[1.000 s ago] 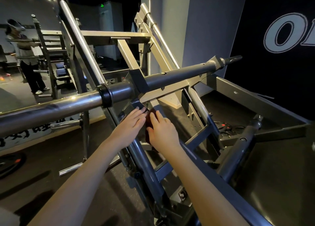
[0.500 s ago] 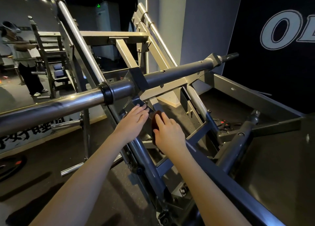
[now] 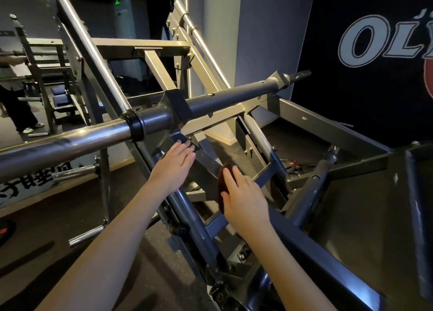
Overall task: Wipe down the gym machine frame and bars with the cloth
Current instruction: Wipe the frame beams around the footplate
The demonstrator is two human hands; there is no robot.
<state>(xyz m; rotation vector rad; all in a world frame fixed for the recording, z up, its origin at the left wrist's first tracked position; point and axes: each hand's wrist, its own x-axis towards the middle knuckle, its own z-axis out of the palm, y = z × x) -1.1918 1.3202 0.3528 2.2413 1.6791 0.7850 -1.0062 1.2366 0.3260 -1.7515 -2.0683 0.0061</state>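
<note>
Your right hand point(image 3: 243, 193) presses the dark red cloth point(image 3: 223, 184) flat against the slanted frame bar point(image 3: 203, 167); your left hand point(image 3: 174, 164) rests open-palmed on it, farther left, below the crossbar point(image 3: 70, 142).

The space above the hands was barred by a thick crossbar point(image 3: 98, 137). Open gaps were left between the frame rungs point(image 3: 264, 177), and the floor point(image 3: 70, 217) at left was unobstructed.
</note>
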